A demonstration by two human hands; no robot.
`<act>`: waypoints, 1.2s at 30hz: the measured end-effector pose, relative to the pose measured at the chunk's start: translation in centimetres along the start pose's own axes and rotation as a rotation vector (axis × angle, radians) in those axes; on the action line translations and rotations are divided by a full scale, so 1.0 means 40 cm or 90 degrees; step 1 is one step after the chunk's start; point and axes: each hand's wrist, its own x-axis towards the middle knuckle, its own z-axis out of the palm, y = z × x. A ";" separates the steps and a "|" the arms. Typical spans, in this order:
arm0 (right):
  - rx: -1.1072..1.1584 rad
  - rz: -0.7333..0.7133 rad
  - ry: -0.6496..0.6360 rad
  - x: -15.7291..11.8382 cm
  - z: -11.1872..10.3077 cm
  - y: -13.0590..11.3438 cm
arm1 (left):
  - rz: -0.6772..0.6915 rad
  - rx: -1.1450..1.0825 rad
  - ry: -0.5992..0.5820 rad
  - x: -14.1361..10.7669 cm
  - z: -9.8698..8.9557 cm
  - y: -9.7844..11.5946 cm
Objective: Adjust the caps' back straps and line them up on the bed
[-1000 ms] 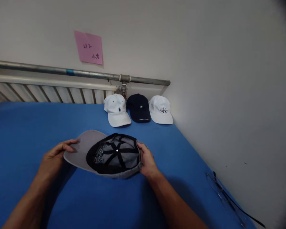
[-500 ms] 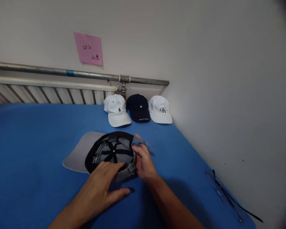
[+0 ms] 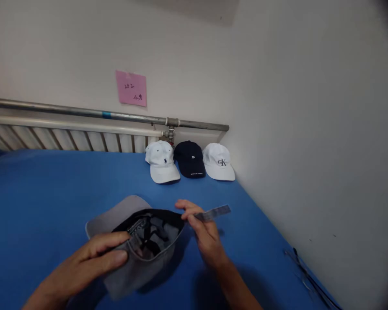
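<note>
A grey cap [image 3: 139, 267] with a black inner band is held above the blue surface, its inside facing up and its brim toward the far left. My left hand [image 3: 93, 260] pinches the near left edge of the cap, beside the buckle end of the back opening. At the cap's right edge, my right hand [image 3: 202, 230] has its thumb and fingers closed on the base of the grey strap [image 3: 218, 212]. The free end of that strap sticks out to the right.
Against the wall stand a white cap [image 3: 163, 165], a black cap [image 3: 190, 159] and another white cap [image 3: 219, 162]. Behind them run a metal pipe [image 3: 136, 117] and a radiator [image 3: 64, 137]. Glasses [image 3: 307, 275] lie at the right edge of the blue surface [image 3: 58, 185].
The back opening has spread apart, with the strap pulled out to the right. My left hand has moved left and gripped the cap's edge. The view has tilted up a little.
</note>
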 end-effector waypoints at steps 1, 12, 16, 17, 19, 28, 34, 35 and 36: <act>0.018 -0.015 -0.034 -0.007 0.006 -0.015 | -0.006 -0.050 0.022 -0.005 -0.009 -0.004; 0.075 0.540 -0.264 -0.041 0.091 0.033 | -0.116 -0.053 0.044 0.053 -0.004 0.003; 0.194 0.546 -0.320 -0.052 0.114 0.033 | -0.110 -0.018 0.056 0.053 -0.021 -0.016; 0.215 0.528 -0.308 -0.053 0.119 0.033 | -0.102 -0.007 0.062 0.052 -0.025 -0.019; 0.236 0.477 -0.238 -0.054 0.126 0.040 | -0.072 0.025 0.073 0.050 -0.028 -0.022; 0.063 0.422 -0.088 -0.055 0.130 0.061 | -0.023 -0.005 0.097 0.045 -0.001 0.001; 0.314 0.448 -0.042 -0.038 0.124 0.028 | -0.072 -0.210 0.144 0.055 -0.001 -0.024; 0.318 0.445 -0.035 -0.037 0.121 0.027 | -0.073 -0.224 0.147 0.057 -0.001 -0.027; 0.309 0.443 -0.037 -0.037 0.119 0.027 | -0.076 -0.232 0.146 0.058 0.000 -0.030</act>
